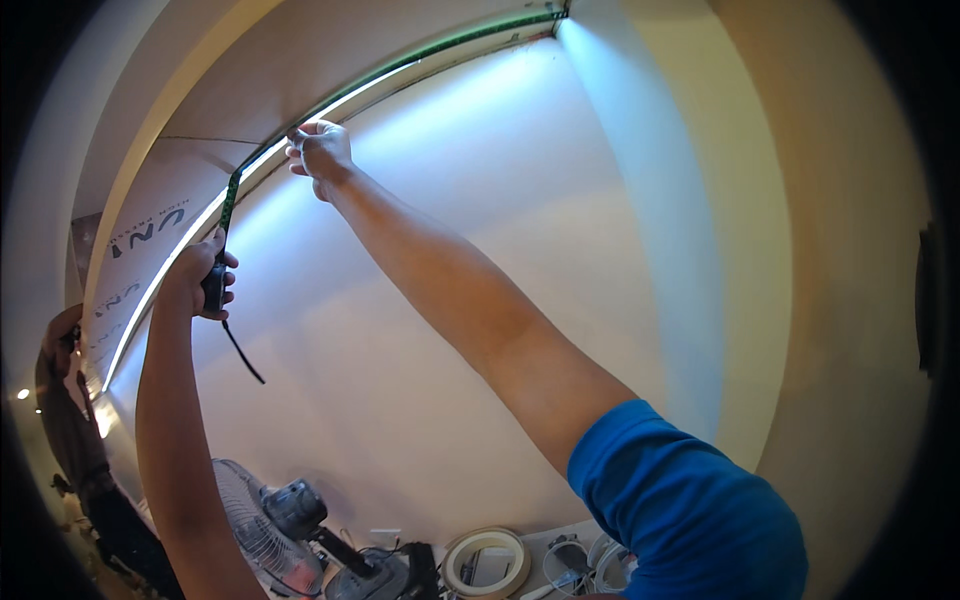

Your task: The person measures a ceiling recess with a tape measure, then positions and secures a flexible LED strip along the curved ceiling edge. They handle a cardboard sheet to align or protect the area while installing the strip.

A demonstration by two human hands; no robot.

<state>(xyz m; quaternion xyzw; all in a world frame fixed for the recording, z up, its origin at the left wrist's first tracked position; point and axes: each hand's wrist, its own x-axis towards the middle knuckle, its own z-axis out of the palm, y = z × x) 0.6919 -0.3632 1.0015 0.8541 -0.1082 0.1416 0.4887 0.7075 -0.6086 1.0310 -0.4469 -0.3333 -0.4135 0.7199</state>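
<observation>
My left hand (200,270) is wrapped round the black case of a tape measure (213,288), with a thin black strap hanging below it. The green blade (430,50) rises from the case, bends, then runs along the lit edge of an overhead panel to the upper right corner. My right hand (322,155) reaches up to that edge, its thumb and forefinger pinched at the blade, the other fingers loosely curled. Part of the blade there is hidden by the fingers.
A bright light strip (160,275) follows the overhead panel (190,130) above a pale wall (450,350). Below stand a fan (295,510), a roll of tape (486,560) and several small items. At the far left another person (75,430) raises an arm.
</observation>
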